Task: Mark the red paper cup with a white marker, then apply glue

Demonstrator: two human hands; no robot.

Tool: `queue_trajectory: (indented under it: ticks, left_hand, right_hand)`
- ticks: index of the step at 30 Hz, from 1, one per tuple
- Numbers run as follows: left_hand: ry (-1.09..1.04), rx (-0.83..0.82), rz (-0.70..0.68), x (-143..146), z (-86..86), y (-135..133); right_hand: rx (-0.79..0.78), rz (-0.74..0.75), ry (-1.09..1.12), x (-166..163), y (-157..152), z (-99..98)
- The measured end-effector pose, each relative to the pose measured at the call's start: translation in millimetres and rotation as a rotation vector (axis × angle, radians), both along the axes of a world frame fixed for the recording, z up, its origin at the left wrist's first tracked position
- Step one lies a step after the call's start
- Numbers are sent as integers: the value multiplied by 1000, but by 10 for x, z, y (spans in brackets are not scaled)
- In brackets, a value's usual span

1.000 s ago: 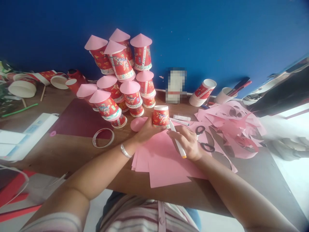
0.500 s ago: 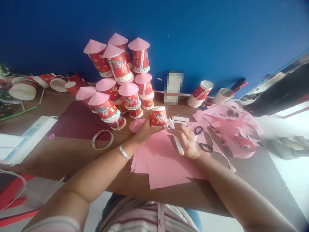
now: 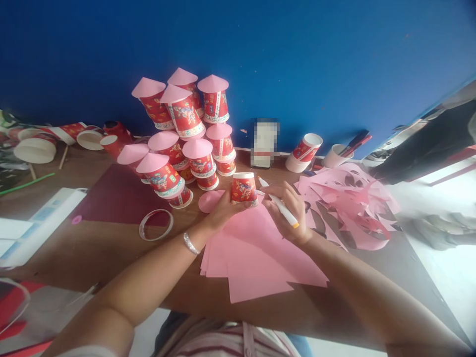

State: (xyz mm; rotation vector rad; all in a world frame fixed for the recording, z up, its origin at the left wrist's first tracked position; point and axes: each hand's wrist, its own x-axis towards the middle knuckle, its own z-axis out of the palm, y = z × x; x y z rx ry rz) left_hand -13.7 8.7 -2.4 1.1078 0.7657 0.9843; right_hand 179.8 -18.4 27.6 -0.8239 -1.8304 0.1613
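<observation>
My left hand point(image 3: 223, 207) is closed around a red printed paper cup point(image 3: 243, 188), which is upside down with its white base on top. Closed on a white marker point(image 3: 284, 210) with an orange end, my right hand point(image 3: 288, 210) is just right of the cup. The marker's thin tip points toward the cup's side; whether it touches cannot be told. A small white cap with an orange end point(image 3: 263, 182) shows beyond my right fingers; what supports it is unclear. Beneath both hands lie pink paper sheets point(image 3: 256, 267). Left of the cup is a pink paper cone point(image 3: 210, 201).
Several stacked red cups with pink cone tops point(image 3: 161, 173) stand back left. A phone point(image 3: 265, 144) leans on the blue wall. Further right are stacked cups point(image 3: 305, 151), a pen cup point(image 3: 336, 155) and pink paper scraps point(image 3: 353, 198). A white ring point(image 3: 156, 224) lies left.
The marker has swung to a flatter slant, and its thin tip now shows apart from the cap. My right hand has shifted slightly right. The whole view has tilted up a little.
</observation>
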Motion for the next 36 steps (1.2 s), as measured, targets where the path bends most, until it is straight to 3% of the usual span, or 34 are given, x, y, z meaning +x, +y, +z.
queue_trajectory:
  ticks: [4, 7, 12, 20, 27, 36]
  left_hand:
    - [-6, 30, -35, 4, 17, 2]
    - [11, -14, -33, -16, -34, 13]
    - [18, -53, -12, -27, -71, 30]
    - [8, -54, 20, 9, 33, 1]
    - [64, -66, 55, -1, 15, -7]
    - [146, -48, 81, -12, -28, 10]
  right_hand:
    - [-58, -48, 78, -30, 56, -88]
    - [59, -37, -35, -4, 72, -196]
    - [90, -73, -106, 77, 81, -282]
    - [84, -21, -57, 58, 10, -230]
    - [89, 28, -101, 17, -79, -108]
    - [108, -19, -97, -14, -68, -185]
